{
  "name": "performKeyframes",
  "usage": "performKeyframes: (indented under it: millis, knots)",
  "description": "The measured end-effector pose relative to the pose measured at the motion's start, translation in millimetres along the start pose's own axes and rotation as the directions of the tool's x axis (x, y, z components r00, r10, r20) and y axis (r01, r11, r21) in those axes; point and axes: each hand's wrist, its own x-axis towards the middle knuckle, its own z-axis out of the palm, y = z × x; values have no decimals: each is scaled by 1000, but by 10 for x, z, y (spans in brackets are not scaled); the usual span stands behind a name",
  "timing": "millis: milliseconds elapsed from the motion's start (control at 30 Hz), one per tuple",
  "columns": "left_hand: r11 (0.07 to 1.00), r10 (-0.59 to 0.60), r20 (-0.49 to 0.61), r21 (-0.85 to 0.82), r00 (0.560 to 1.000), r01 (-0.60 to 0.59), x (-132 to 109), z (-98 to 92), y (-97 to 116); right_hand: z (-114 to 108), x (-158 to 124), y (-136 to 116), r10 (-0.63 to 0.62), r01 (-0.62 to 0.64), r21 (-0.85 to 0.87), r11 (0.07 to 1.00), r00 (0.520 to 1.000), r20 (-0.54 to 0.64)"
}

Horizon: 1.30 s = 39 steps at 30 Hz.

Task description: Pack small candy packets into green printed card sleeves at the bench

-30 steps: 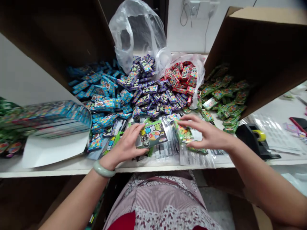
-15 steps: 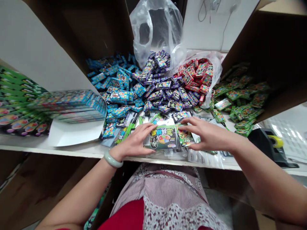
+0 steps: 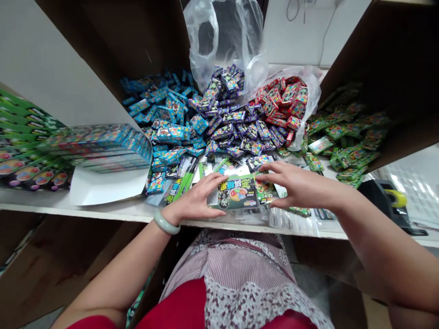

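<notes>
black card (image 3: pixel 238 194), one, by left hand (image 3: pixel 195 199), green packet (image 3: pixel 265 188), one, by right hand (image 3: pixel 302 186), grips unclear

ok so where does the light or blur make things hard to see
Head view: the green packets sink into shadow beside the dark cardboard wall on the right; same head view, bright glints speckle the clear plastic at far right; also in the head view, the packet stack at left looks soft, while the dark card beside the left hand is clearer.
</notes>
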Motion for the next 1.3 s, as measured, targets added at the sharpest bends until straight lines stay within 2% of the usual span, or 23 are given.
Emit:
performKeyframes:
  millis: [100, 167, 233, 300, 367, 433, 500, 533, 633, 667, 800, 833, 933, 1033, 1133, 1300]
  knots:
    - [1000, -15, -25, -27, 1000, 14, 14, 58, -1, 89, 63, -3, -13, 16, 44, 999, 999, -51]
    - [1000, -31, -81, 3, 996, 31, 8, 83, -8, 187, 94, -10, -3, 18, 90, 996, 987, -161]
    - [997, -44, -148, 57, 988, 53, -9, 94, -16, 306, 109, -48, 64, -30, 116, 993, 949, -308]
    - [991, -47, -189, 113, 981, 69, -26, 98, -22, 426, 113, -125, 145, -104, 123, 987, 904, -402]
    - [987, -47, -188, 145, 981, 75, -39, 104, -29, 523, 117, -204, 179, -134, 133, 982, 888, -425]
    - [984, -57, -173, 157, 983, 85, -52, 112, -54, 572, 130, -204, 184, -103, 207, 973, 887, -424]
    - [978, -86, -184, 171, 979, 118, -71, 114, -117, 561, 151, -49, 242, -85, 331, 940, 850, -468]
    - [973, -100, -204, 185, 974, 138, -81, 111, -164, 534, 163, 92, 310, -106, 395, 913, 810, -498]
    - [958, -125, -278, 215, 952, 189, -111, 86, -316, 395, 205, 663, 548, -255, 518, 816, 623, -558]
    - [956, -130, -292, 218, 948, 198, -118, 76, -354, 345, 230, 856, 590, -297, 528, 795, 580, -562]
    - [951, -130, -331, 226, 934, 213, -139, 70, -412, 203, 391, 1401, 623, -374, 500, 781, 517, -587]
    - [950, -131, -340, 226, 931, 216, -146, 80, -419, 178, 428, 1485, 634, -397, 494, 774, 480, -607]
    - [944, -144, -365, 228, 920, 238, -177, 125, -478, 110, 475, 1710, 689, -478, 517, 711, 326, -647]
    - [939, -160, -382, 227, 910, 260, -211, 159, -572, 56, 452, 1952, 770, -526, 592, 610, 216, -601]
    - [938, -164, -376, 228, 912, 263, -222, 160, -626, 5, 417, 2142, 826, -522, 661, 538, 170, -538]
    - [939, -156, -366, 235, 918, 253, -206, 116, -592, -87, 306, 2149, 854, -440, 736, 515, 192, -483]
